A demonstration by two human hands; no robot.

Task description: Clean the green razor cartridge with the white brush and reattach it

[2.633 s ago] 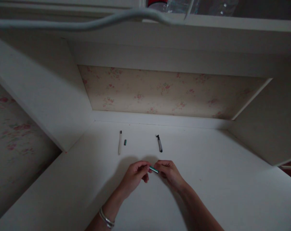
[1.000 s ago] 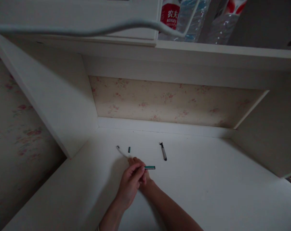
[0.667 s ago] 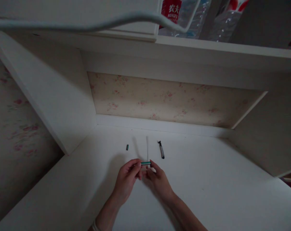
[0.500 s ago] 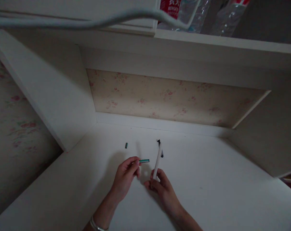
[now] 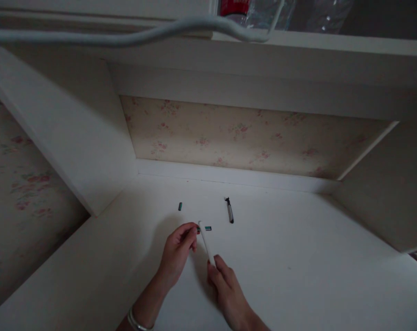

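Observation:
My left hand (image 5: 179, 242) pinches one end of a narrow black-and-green strip (image 5: 208, 228) that looks like a razor cartridge. My right hand (image 5: 225, 280) is closed around a slim white stick (image 5: 206, 242), perhaps a toothbrush; its kind is hard to make out. The stick's far tip crosses in front of the strip, beside my left fingertips; whether they touch I cannot tell. Beyond the hands, a razor (image 5: 229, 211) with a grey and black handle lies on the white tabletop (image 5: 298, 239). A second small black-and-green cartridge (image 5: 180, 206) lies to the left of it.
White side panels (image 5: 73, 133) bound the desk left and right, with flowered wallpaper (image 5: 229, 138) at the back. Overhead is a shelf (image 5: 326, 43) holding clear plastic bottles (image 5: 260, 14). A pale curved tube (image 5: 142, 37) crosses the top left.
My right hand has brought the white stick left, tilting its tip over to the strip in my left hand. The razor, partly covered before, now shows fully. My left hand has barely moved.

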